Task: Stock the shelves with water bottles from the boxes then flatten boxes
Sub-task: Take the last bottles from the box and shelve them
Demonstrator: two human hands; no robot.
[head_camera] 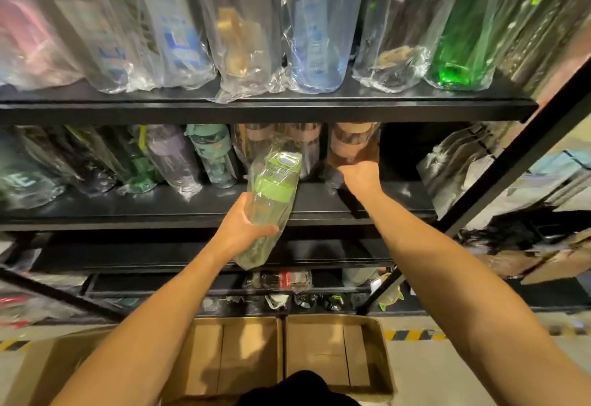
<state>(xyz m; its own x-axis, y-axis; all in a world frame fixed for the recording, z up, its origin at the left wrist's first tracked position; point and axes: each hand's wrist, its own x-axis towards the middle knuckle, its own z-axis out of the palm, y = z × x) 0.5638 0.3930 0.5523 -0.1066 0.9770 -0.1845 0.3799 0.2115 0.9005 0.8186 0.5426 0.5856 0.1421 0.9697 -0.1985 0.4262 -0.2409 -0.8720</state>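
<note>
On the left half of the middle shelf (pixel 160 210), a row of plastic-wrapped bottles (pixel 179 159) stands back from the front edge. Just right of them, the left hand (pixel 246 226) curls its fingers and thumb round the lower body of a green-lidded bottle (pixel 273 194). This bottle is still in its clear bag and is held tilted in front of the shelf's front edge, lid toward the back. Below on the floor, two open cardboard boxes (pixel 236 351) sit side by side, touching. Further right, the right hand (pixel 361 175) reaches onto the middle shelf, knuckles up, with its fingers curled round the foot of a wrapped brown bottle (pixel 351 146). That bottle stands upright near the shelf's right end, beside two similar ones.
</note>
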